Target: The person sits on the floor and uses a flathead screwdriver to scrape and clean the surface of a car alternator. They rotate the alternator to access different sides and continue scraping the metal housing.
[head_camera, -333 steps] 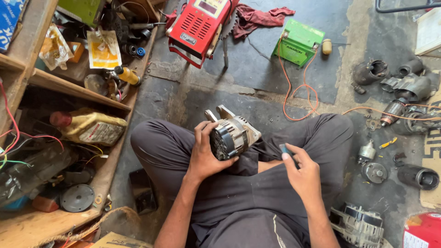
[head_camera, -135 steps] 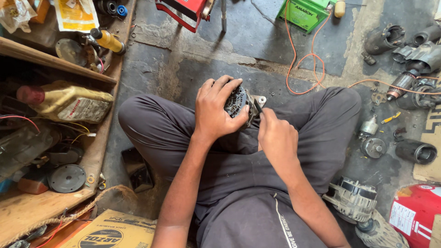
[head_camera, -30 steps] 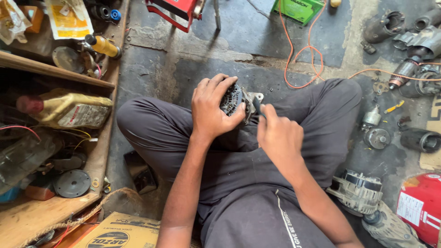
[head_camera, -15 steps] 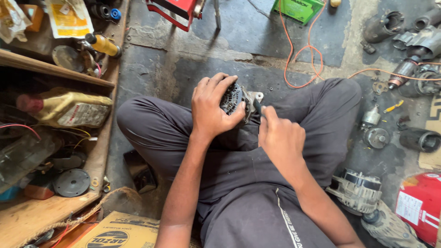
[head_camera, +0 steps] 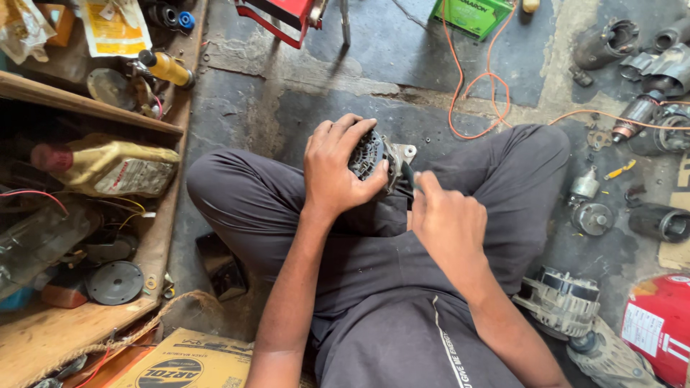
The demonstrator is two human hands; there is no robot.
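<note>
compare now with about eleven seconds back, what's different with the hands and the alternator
The right hand has moved from open beside the knee up to the alternator, gripping a slim tool against it. The left hand has turned over the top. The alternator stays in the lap; the orange cable is unmoved.

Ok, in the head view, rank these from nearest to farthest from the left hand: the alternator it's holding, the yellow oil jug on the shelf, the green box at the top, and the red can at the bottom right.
1. Alternator, under the left hand itself.
2. Yellow oil jug, on the shelf to the left.
3. Green box, at the top edge, right of centre.
4. Red can, far bottom right corner.
</note>
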